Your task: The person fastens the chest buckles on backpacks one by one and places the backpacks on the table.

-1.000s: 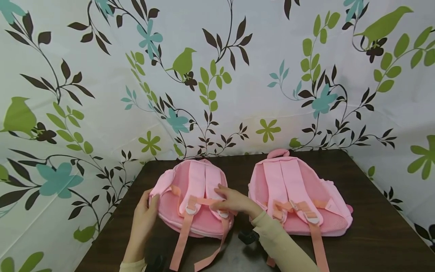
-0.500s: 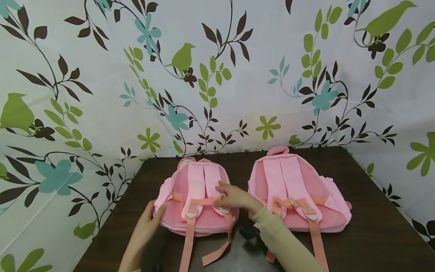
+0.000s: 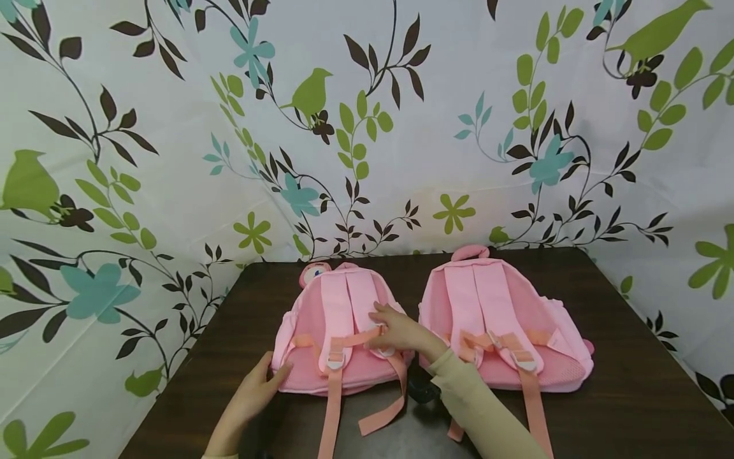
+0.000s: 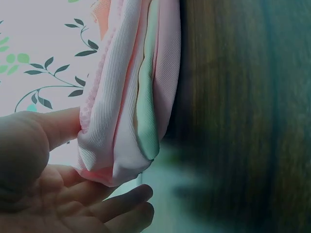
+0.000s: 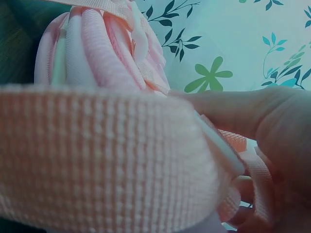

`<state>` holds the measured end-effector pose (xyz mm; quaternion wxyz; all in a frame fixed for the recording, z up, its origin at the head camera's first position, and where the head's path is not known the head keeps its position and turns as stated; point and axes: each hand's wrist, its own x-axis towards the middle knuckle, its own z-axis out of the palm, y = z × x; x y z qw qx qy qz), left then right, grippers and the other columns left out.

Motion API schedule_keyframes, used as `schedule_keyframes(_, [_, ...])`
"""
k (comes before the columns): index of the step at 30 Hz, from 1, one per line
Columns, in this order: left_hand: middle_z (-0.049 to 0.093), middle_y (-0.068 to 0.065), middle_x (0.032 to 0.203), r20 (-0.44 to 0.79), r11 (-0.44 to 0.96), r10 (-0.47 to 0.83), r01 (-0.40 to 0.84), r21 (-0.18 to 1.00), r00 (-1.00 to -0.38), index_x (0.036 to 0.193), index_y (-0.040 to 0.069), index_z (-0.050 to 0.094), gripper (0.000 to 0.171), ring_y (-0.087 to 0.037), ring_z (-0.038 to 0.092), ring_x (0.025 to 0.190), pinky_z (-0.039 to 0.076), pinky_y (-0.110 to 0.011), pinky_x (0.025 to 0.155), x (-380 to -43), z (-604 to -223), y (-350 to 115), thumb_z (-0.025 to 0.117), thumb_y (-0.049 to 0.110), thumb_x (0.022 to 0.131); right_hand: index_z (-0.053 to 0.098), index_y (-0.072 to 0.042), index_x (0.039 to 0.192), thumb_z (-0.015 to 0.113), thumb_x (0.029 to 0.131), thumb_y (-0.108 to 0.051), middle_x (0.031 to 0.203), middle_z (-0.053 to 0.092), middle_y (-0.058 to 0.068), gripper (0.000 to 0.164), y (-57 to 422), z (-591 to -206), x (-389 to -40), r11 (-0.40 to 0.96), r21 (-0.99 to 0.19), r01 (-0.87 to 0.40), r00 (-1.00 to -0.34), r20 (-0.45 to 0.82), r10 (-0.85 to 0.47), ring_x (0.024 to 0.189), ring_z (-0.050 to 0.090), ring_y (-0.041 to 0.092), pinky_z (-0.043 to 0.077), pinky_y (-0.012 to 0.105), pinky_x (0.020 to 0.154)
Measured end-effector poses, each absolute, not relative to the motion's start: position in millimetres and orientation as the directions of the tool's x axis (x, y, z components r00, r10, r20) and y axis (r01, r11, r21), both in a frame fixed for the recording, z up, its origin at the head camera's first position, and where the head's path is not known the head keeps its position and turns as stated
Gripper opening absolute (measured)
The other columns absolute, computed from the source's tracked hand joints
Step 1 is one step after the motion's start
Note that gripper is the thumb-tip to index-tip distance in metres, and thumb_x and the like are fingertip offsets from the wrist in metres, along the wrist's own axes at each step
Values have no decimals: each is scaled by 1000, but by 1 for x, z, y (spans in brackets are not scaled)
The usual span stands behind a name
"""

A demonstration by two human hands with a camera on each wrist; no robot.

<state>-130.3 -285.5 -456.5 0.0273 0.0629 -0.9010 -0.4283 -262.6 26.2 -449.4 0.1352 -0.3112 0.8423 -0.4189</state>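
Note:
A small pink backpack (image 3: 306, 312) lies on the table at left, its back panel, shoulder straps and orange webbing facing up. My left hand (image 3: 255, 389) touches its lower left corner. In the left wrist view the thumb lies against one side of that corner, the index finger passes under it, and the other fingers stay loosely extended. My right hand (image 3: 404, 331) holds the right shoulder strap near its buckle. In the right wrist view, orange webbing (image 5: 97, 155) fills the foreground, with the thumb along the strap and the other fingers partly hidden behind it.
A second pink backpack (image 3: 518, 293) lies to the right, also straps up, behind my right forearm. Both rest on a dark wooden table (image 3: 619, 357). A curtain (image 3: 401, 159) patterned with leaves and birds hangs behind. A round pink piece with an eye (image 3: 313, 273) shows above the left backpack.
The left backpack has slid right and turned, bringing it close to the second one. The round piece behind it has come into view. My left hand has moved down to the corner.

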Motion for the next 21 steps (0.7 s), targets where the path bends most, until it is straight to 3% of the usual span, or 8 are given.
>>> schedule_keyframes(5, [60,-7,94,-23,634,-138,-106,766,-990,115,3,57,36,-21,53,85,44,-36,74,-129,-457,-288,67,33,97,50,6,143,80,84,-30,161,29,21,75,29,-451,-262,451,-798,-399,-761,15,-648,150,19,41,25,54,117])
schedule_keyframes(8, [64,-16,110,-8,638,-123,-85,766,-992,130,-2,52,50,-26,59,95,50,-41,83,-131,-454,-290,67,32,97,50,2,145,76,89,-34,158,35,20,72,36,-446,-265,426,-822,-377,-751,3,-660,148,27,39,28,54,115])
schedule_keyframes(10, [58,-27,128,30,663,-97,-42,747,-995,142,-6,42,64,-37,60,111,48,-51,97,-133,-450,-291,67,32,98,49,0,147,72,93,-35,154,43,18,68,44,-441,-267,402,-848,-346,-759,0,-651,144,35,36,32,53,113])
schedule_keyframes(13, [40,-37,146,111,723,-72,25,690,-991,151,-10,29,76,-52,44,131,34,-63,107,-137,-441,-290,67,29,98,48,-2,148,66,97,-37,148,50,17,65,53,-433,-269,373,-877,-302,-780,2,-626,139,44,34,36,53,111])
schedule_keyframes(15, [32,-38,151,166,766,-78,48,641,-983,152,-10,29,77,-55,33,138,28,-67,108,-141,-433,-287,67,30,97,47,-1,149,62,99,-36,148,50,17,62,58,-429,-270,363,-884,-294,-787,8,-617,139,44,34,37,53,110])
schedule_keyframes(21, [24,-33,157,279,778,-66,126,616,-958,151,-4,36,71,-56,32,139,28,-71,106,-159,-415,-262,70,26,96,47,-2,149,57,103,-32,150,48,17,56,62,-423,-269,376,-875,-305,-798,20,-603,140,42,37,36,55,110])
